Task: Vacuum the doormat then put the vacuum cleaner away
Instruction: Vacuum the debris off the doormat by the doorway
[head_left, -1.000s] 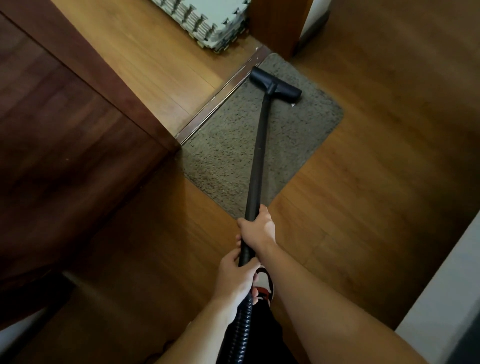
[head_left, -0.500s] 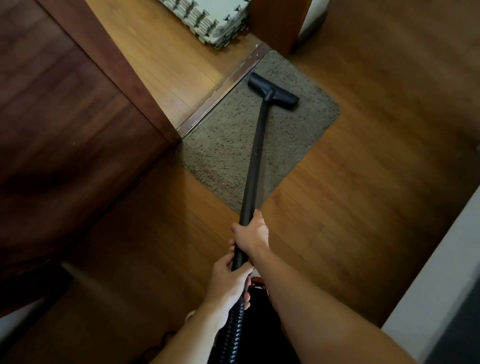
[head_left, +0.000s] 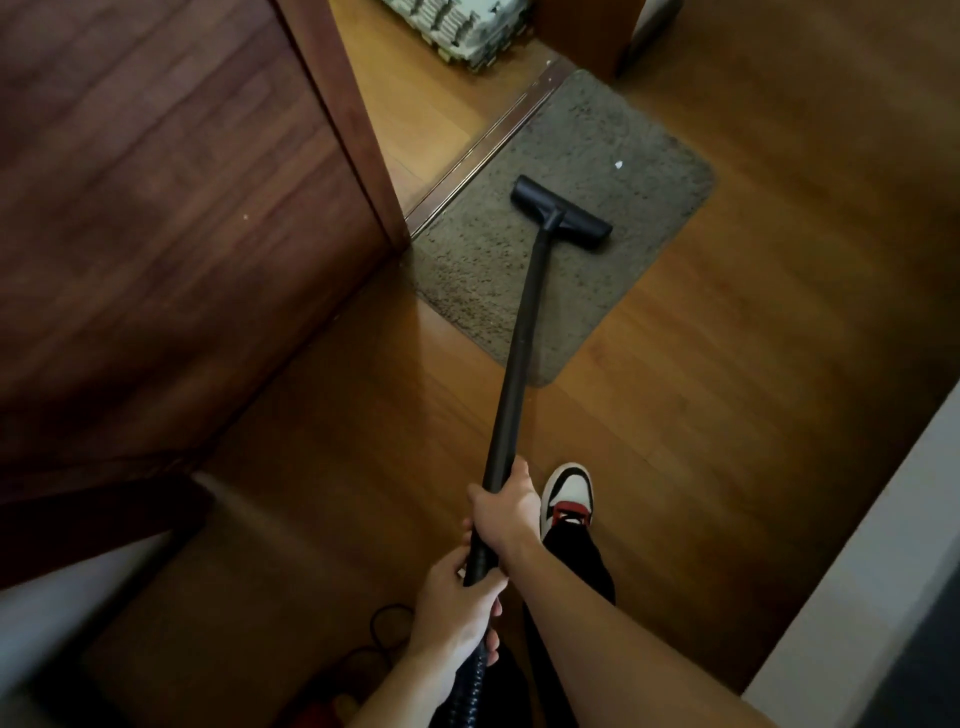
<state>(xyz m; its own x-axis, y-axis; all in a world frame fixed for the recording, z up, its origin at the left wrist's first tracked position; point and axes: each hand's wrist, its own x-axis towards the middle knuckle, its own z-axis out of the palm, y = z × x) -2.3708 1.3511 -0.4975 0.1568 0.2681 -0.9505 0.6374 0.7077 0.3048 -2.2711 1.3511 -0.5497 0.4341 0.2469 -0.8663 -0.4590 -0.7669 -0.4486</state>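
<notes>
A grey-brown shaggy doormat lies on the wood floor beside a metal door threshold. The vacuum's black floor nozzle rests near the middle of the mat. Its black wand runs back toward me. My right hand grips the wand higher up, and my left hand holds it just below, where the ribbed hose begins. A small white speck sits on the mat beyond the nozzle.
A dark wooden door stands open at left. Stacked foam puzzle tiles lie past the threshold. My shoe is by the wand. A black cord and something red lie bottom left. A white wall edge runs along the right.
The nozzle has been pulled back from the mat's far end to its middle, uncovering the white speck. Both hands moved back with the wand, and my shoe came into view.
</notes>
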